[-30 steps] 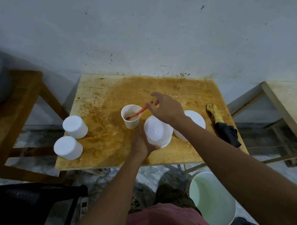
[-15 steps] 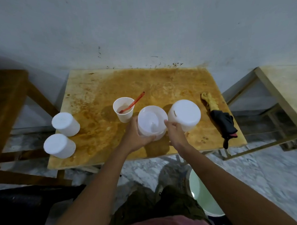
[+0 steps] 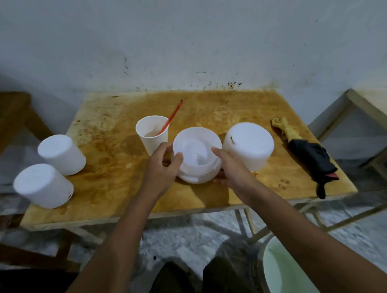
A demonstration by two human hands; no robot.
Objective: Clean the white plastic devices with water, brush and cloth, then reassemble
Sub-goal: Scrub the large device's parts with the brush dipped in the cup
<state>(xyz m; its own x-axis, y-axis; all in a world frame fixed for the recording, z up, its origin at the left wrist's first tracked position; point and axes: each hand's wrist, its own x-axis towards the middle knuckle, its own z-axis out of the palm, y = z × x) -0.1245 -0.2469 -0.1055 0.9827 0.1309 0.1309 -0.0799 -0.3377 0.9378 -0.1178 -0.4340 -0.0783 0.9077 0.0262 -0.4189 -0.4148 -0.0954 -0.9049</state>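
Dim, soft light; warped, blurry edges

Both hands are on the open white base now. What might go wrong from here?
The paper cup, red brush leaning in it, stands just beyond the left hand; lifting the open base may tip it. The nearest white device sits at the left edge of the table; a jolt might drop it.

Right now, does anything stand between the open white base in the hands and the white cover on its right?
No separate thing does. The white cover stands right of the open base, which the left hand and right hand grip; only the right hand's fingers lie along that side.
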